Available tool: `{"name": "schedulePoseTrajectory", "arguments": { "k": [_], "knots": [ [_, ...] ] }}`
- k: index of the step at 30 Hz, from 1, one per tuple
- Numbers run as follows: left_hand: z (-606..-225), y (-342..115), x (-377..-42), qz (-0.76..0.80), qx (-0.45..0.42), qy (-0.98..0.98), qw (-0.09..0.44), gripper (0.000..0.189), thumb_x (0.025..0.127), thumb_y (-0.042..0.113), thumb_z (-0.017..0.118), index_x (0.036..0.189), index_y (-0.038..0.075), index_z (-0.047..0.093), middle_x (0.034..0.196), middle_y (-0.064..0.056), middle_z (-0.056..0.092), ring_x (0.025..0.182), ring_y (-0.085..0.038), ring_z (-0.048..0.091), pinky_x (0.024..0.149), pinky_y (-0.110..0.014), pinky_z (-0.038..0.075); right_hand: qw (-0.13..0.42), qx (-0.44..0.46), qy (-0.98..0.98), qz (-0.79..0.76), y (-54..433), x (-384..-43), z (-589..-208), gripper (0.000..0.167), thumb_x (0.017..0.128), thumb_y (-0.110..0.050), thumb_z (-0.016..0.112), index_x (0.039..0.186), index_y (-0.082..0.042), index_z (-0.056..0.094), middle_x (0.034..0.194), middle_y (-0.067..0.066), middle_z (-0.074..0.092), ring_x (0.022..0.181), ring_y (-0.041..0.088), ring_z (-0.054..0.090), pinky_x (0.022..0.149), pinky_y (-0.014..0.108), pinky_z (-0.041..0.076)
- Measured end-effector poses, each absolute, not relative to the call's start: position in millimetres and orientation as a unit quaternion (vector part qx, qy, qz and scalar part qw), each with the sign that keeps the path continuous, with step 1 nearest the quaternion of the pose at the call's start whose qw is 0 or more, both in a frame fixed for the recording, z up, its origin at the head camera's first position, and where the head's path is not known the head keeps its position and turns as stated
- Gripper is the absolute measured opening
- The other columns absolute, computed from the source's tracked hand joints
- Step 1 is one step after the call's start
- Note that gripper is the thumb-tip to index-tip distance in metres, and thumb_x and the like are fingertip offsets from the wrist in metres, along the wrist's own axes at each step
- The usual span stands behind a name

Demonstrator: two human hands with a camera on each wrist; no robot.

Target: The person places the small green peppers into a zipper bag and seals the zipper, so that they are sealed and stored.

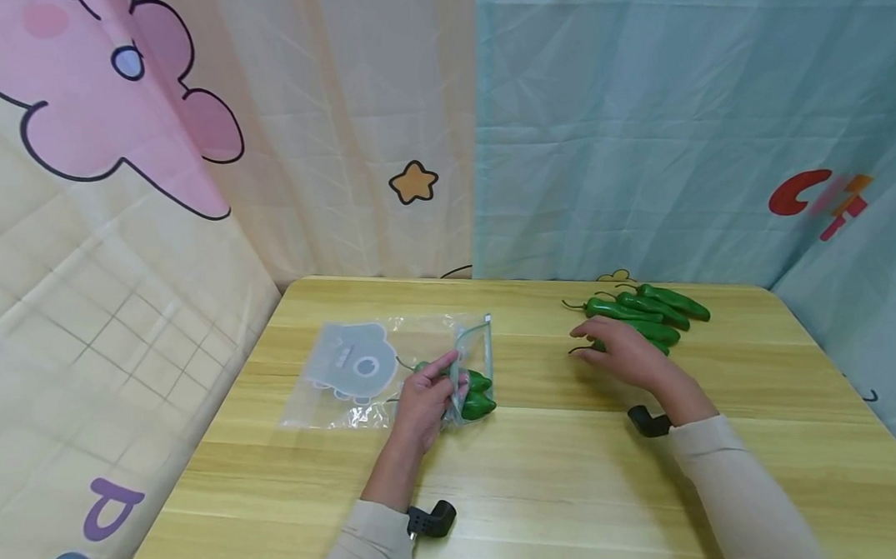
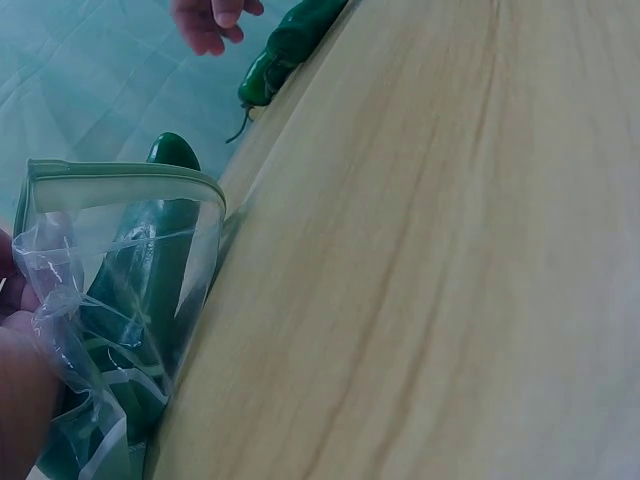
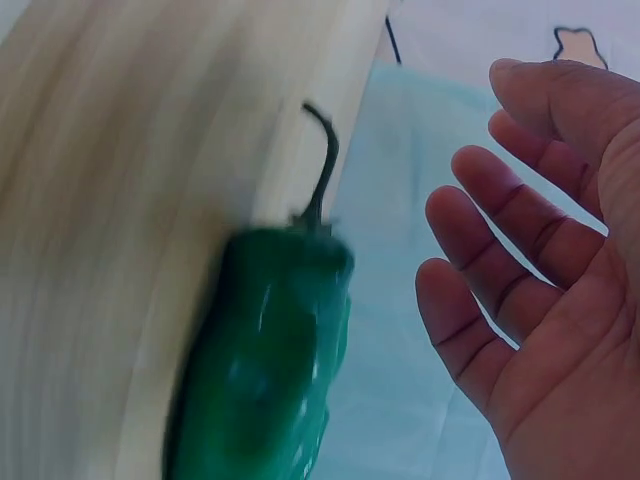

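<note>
My left hand [image 1: 423, 401] holds the mouth edge of a clear zip bag [image 1: 304, 411] that lies on the table, printed with a grey cartoon shape. Inside are green peppers [image 1: 478, 407], their tips toward the bag's mouth. The left wrist view has one pepper tip [image 2: 174, 150] rising above the zip rim [image 2: 130, 180]. Over a group of several loose green peppers [image 1: 674, 300] hovers my right hand [image 1: 627, 351]. Its fingers are relaxed and slightly bent, with nothing held in the right wrist view, where a pepper [image 3: 265, 350] lies beside that hand.
The wooden table [image 1: 547, 492] runs back to hanging cloths, a cream one [image 1: 352, 150] and a blue one [image 1: 622, 138]. A black wrist camera [image 1: 432, 520] sits on the left wrist and another camera [image 1: 648, 422] on the right.
</note>
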State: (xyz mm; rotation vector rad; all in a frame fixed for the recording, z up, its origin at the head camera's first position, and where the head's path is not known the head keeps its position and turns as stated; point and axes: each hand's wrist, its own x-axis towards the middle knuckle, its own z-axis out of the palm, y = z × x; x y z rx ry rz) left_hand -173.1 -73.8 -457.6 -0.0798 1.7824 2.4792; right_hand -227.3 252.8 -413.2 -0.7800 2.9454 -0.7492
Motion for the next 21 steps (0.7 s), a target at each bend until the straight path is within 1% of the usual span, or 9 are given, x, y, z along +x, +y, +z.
{"name": "schedulePoseTrajectory", "arguments": {
  "k": [3, 6, 10, 14, 18, 21],
  "knots": [
    [-457, -74, -173, 0.811, -0.028, 0.582, 0.044, 0.05, 0.088, -0.013, 0.052, 0.137, -0.003, 0.055, 0.114, -0.02, 0.061, 0.09, -0.013, 0.066, 0.08, -0.023, 0.056, -0.004, -0.242, 0.943, -0.227, 264, -226, -410, 0.034, 0.095, -0.01, 0.066, 0.126, 0.001, 0.063, 0.127, 0.019, 0.059, 0.109, 0.038, 0.06, 0.09, 0.055, 0.05],
    [-457, -74, -173, 0.812, -0.027, 0.582, 0.043, 0.05, 0.088, -0.013, 0.051, 0.137, -0.004, 0.055, 0.111, -0.019, 0.062, 0.089, -0.013, 0.066, 0.079, -0.022, 0.056, -0.009, -0.234, 0.948, -0.217, 275, -224, -408, 0.034, 0.094, -0.009, 0.067, 0.126, 0.002, 0.063, 0.127, 0.02, 0.059, 0.112, 0.04, 0.058, 0.091, 0.057, 0.049],
    [-457, -74, -173, 0.812, -0.027, 0.581, 0.044, 0.051, 0.087, -0.013, 0.051, 0.137, -0.004, 0.055, 0.11, -0.018, 0.062, 0.089, -0.013, 0.066, 0.08, -0.023, 0.056, -0.019, -0.232, 0.953, -0.194, 289, -223, -408, 0.033, 0.093, -0.008, 0.068, 0.124, 0.003, 0.064, 0.124, 0.021, 0.06, 0.115, 0.043, 0.055, 0.093, 0.059, 0.047],
    [-458, -74, -172, 0.81, -0.029, 0.583, 0.047, 0.051, 0.088, -0.013, 0.052, 0.137, -0.003, 0.055, 0.116, -0.021, 0.06, 0.091, -0.013, 0.066, 0.081, -0.023, 0.056, -0.025, -0.229, 0.958, -0.168, 302, -222, -412, 0.034, 0.092, -0.007, 0.069, 0.123, 0.003, 0.064, 0.123, 0.023, 0.06, 0.116, 0.045, 0.053, 0.094, 0.06, 0.046],
    [-458, -74, -172, 0.811, -0.026, 0.583, 0.049, 0.051, 0.088, -0.013, 0.051, 0.138, -0.003, 0.054, 0.126, -0.028, 0.056, 0.092, -0.014, 0.066, 0.082, -0.024, 0.056, -0.025, -0.218, 0.961, -0.167, 314, -221, -416, 0.036, 0.092, -0.007, 0.069, 0.125, 0.005, 0.062, 0.123, 0.025, 0.059, 0.117, 0.046, 0.052, 0.095, 0.061, 0.045],
    [-458, -74, -172, 0.813, -0.025, 0.579, 0.049, 0.051, 0.088, -0.013, 0.05, 0.138, -0.003, 0.054, 0.133, -0.03, 0.051, 0.094, -0.013, 0.066, 0.084, -0.024, 0.055, -0.023, -0.211, 0.962, -0.174, 321, -222, -419, 0.037, 0.092, -0.007, 0.069, 0.126, 0.006, 0.061, 0.123, 0.026, 0.058, 0.116, 0.047, 0.052, 0.095, 0.062, 0.044]
  ]
}}
